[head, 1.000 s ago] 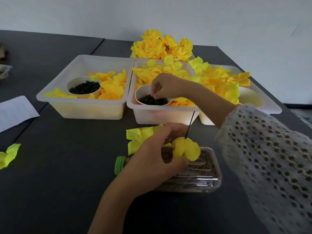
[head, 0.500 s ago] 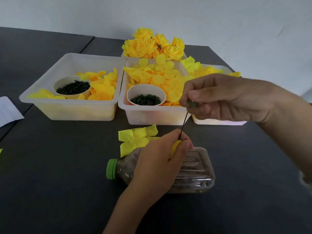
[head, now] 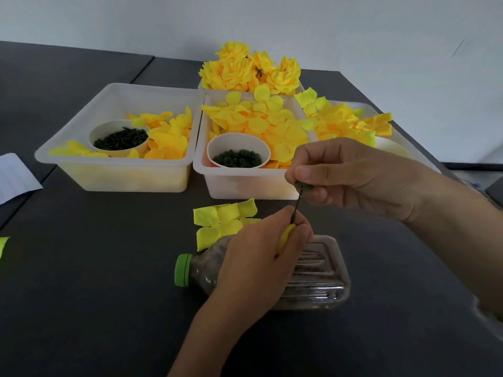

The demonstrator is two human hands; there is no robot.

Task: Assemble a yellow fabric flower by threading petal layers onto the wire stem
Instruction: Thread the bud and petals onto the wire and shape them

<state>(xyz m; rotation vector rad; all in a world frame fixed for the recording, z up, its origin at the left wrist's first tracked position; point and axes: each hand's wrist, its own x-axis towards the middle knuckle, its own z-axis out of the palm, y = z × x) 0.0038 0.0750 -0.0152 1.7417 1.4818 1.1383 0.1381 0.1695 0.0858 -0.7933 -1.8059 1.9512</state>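
My left hand (head: 261, 265) grips a small yellow flower bud (head: 285, 238), mostly hidden by the fingers. A thin dark wire stem (head: 296, 206) rises out of it. My right hand (head: 351, 172) pinches a small green plastic piece (head: 302, 185) at the top end of the wire. A loose yellow petal layer (head: 223, 221) lies flat on the dark table just left of my left hand. Middle tray (head: 231, 180) holds yellow petals and a white cup of green pieces (head: 238, 157).
A clear bottle with a green cap (head: 321, 276) lies on its side under my left hand. Left tray (head: 117, 172) holds petals and a cup of dark pieces (head: 119, 137). Right tray (head: 400, 137) holds more petals. Finished yellow flowers (head: 250, 69) sit behind. White paper (head: 13, 175) lies at far left.
My right hand left the cup of green pieces and came to the wire's top, now pinching a green piece there. My left hand has closed more tightly around the yellow bud.
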